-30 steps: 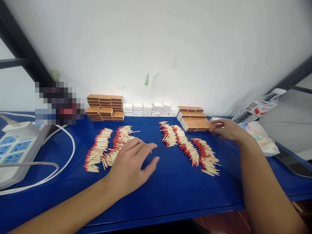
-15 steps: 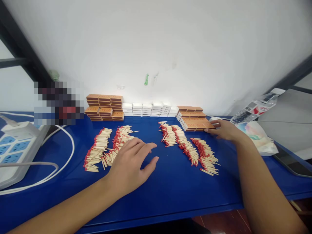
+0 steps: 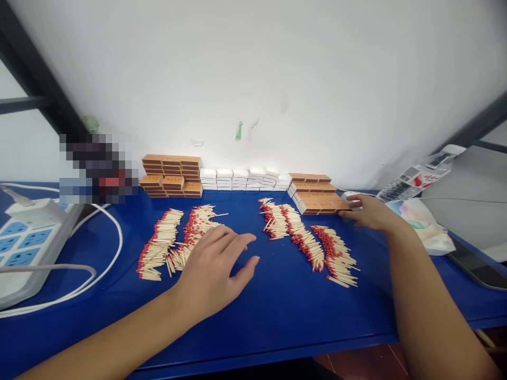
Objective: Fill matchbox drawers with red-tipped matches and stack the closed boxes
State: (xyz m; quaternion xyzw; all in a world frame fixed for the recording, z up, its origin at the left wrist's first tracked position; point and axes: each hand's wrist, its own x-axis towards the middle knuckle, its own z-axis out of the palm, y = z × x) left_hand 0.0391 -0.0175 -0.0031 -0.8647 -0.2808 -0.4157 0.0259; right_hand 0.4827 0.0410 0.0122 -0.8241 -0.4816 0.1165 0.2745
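Observation:
My left hand [image 3: 216, 269] lies flat and open on the blue table [image 3: 277, 311], its fingertips beside the left piles of red-tipped matches [image 3: 160, 244]. More matches [image 3: 317, 245] lie in rows to the right of centre. My right hand [image 3: 370, 212] reaches to the right-hand stack of orange matchboxes [image 3: 315, 195], with thumb and forefinger pinched on the near end of the lowest box. A small white thing shows just behind its fingertips; I cannot make it out.
Against the wall stand another stack of orange matchboxes [image 3: 171, 175] and a row of white inner trays [image 3: 243, 179]. A white power strip [image 3: 24, 243] with cables [image 3: 106, 253] fills the left. A crumpled plastic bag [image 3: 420, 219] and a dark flat device [image 3: 475, 266] lie right.
Almost nothing has moved. My right hand has shifted slightly along the end of the right matchbox stack; my left hand stays flat in the same place.

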